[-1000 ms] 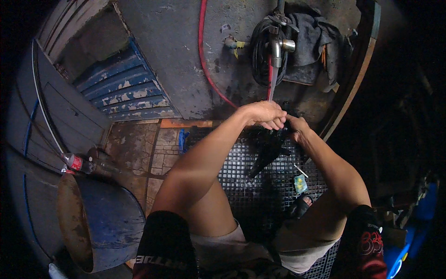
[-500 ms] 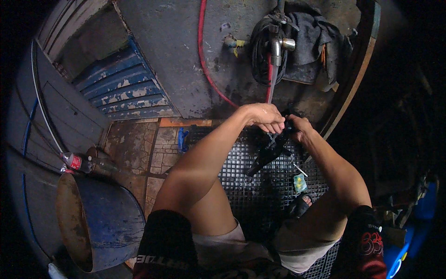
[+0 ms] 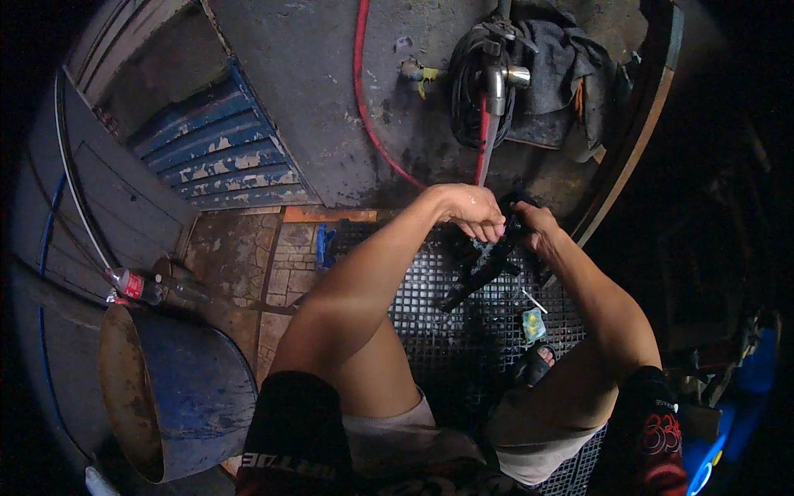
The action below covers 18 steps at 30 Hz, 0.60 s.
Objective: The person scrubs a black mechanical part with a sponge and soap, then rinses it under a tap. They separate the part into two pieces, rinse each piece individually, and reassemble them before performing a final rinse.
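Note:
Below a metal tap, my right hand is closed around one end of a wet, black, elongated part. Its other end slants down to the left over a black grid mat. What kind of part it is stays unclear in the dim light. My left hand is beside the right one, fingers curled downward against the upper end of the part. Whatever is in those fingers is hidden. A clear stream of water falls from the tap behind my hands.
On the mat lie a small green-and-yellow packet and a thin white stick. A blue drum lies at left, near a red-labelled bottle. A blue brush-like object is by the mat. A red hose hangs along the wall.
Both hands stay nearly in place at the black part, which has shifted only slightly. Water keeps running from the tap.

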{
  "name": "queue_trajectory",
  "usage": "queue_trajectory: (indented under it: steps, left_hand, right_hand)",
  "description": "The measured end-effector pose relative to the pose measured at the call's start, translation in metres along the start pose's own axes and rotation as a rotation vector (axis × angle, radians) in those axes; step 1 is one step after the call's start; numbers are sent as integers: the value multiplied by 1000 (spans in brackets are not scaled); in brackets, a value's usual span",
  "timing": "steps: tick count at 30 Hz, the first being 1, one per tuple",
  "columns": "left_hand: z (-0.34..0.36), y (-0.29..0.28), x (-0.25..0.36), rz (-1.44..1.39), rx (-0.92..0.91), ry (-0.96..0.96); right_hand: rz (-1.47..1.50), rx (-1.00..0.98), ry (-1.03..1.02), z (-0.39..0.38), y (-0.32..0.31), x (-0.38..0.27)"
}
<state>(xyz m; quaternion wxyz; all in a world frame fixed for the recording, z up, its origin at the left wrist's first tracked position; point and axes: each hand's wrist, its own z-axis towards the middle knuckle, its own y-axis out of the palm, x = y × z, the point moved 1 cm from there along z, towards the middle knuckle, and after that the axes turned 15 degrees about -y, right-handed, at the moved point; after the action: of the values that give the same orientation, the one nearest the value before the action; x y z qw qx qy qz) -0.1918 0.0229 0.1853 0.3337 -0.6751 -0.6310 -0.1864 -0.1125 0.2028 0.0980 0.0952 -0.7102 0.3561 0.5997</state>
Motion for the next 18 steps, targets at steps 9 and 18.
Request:
queue_trajectory:
  steps: [9, 18]
  left_hand:
    - [8, 2, 7, 68, 9, 22]
    - [3, 9, 10, 124, -27, -5]
  right_hand:
    - [-219, 23, 7, 17, -20, -4]
    - [-238, 67, 6, -16, 3, -25]
